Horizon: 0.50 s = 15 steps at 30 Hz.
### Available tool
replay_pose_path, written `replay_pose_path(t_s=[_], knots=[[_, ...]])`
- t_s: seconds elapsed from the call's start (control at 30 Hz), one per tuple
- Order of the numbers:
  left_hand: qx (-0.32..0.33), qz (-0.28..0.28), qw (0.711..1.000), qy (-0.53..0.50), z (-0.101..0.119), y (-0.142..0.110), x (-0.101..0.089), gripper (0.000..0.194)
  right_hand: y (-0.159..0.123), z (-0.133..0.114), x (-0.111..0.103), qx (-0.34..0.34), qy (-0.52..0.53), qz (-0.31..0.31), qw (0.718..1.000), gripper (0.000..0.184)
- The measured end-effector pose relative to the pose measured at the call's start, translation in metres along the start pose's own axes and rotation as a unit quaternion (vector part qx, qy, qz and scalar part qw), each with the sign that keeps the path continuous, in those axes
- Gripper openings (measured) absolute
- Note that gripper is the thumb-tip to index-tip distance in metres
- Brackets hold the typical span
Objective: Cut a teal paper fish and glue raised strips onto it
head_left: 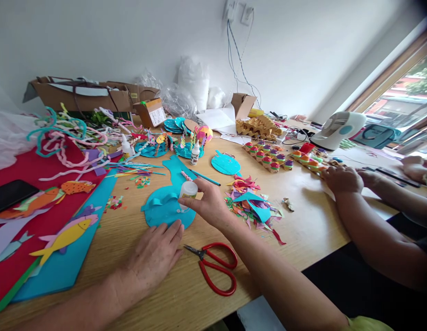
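My right hand (210,204) is closed around a small white glue bottle (189,190), turned bottom-up with its tip down at a round blue foam piece (156,212). A whitish trace of glue shows on the foam beneath it. Curved blue strips (161,199) stand up from the same piece. My left hand (155,250) lies flat, its fingertips on the near edge of the foam. Just right of that hand, red-handled scissors (218,269) rest on the table. Behind the bottle lie a twisted pink-and-white stick (186,176) and a dark blue pen-like stick (207,178).
Foam scraps (256,204) are heaped to the right. Another blue disc (226,163) and an upright glue bottle (195,152) stand further back. Foam fish (66,236) lie on sheets at left. A co-worker's hands (344,179) are beside painted egg-carton cups (268,158) at right.
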<state>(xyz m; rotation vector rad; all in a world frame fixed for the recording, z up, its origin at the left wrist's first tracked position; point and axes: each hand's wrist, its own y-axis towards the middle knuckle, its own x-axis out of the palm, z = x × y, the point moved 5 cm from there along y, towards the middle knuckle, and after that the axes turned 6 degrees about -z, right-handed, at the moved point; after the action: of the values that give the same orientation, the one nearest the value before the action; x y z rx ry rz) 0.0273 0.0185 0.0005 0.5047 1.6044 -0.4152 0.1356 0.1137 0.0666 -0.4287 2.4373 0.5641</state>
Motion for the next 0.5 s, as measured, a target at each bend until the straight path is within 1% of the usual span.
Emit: replay_pose_path(t_s=[0.23,0.33,0.5], knots=[[-0.009,-0.017,1.0,-0.006,-0.0009,0.0011,-0.0015,0.04,0.0,0.0015,-0.0001,0.0,0.005,0.004,1.0,0.023],[-0.009,-0.022,1.0,-0.003,-0.0008,0.0013,-0.0018,0.04,-0.0004,-0.0003,0.0001,-0.008,-0.012,0.001,1.0,0.024],[-0.01,-0.01,1.0,0.01,-0.0002,0.0003,-0.0004,0.04,-0.0007,0.0008,-0.0001,0.006,0.006,-0.003,1.0,0.022]])
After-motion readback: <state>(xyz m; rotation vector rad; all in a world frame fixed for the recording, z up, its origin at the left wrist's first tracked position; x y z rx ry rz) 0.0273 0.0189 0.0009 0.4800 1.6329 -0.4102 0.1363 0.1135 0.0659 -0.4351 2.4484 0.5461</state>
